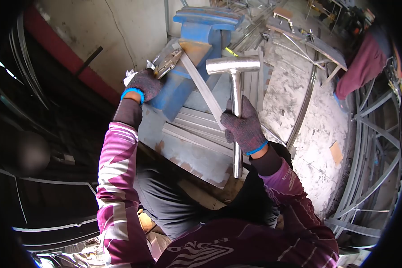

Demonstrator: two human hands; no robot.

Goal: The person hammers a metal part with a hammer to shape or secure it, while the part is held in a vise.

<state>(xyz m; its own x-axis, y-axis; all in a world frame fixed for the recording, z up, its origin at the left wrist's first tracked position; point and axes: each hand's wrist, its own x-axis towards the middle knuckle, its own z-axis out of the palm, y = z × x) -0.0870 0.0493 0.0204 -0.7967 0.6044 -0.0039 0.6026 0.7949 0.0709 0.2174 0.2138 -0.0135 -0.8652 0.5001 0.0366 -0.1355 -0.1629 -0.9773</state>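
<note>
My right hand (243,126), in a dark knit glove with a blue cuff, grips the steel handle of a metal hammer (233,67); its cylindrical head is raised in front of a blue bench vise (200,31). A flat metal strip (203,87) runs slanting from the vise jaws down toward my right hand. My left hand (144,85), gloved the same way, holds locking pliers (169,62) at the upper end of the strip, by the vise.
A grey metal workbench (190,152) carries stacked flat bars. Steel frames and rods (370,147) lean at the right over a paint-spattered floor (312,116). Another person in a maroon garment (364,62) is at the far right. A wall (102,27) stands behind.
</note>
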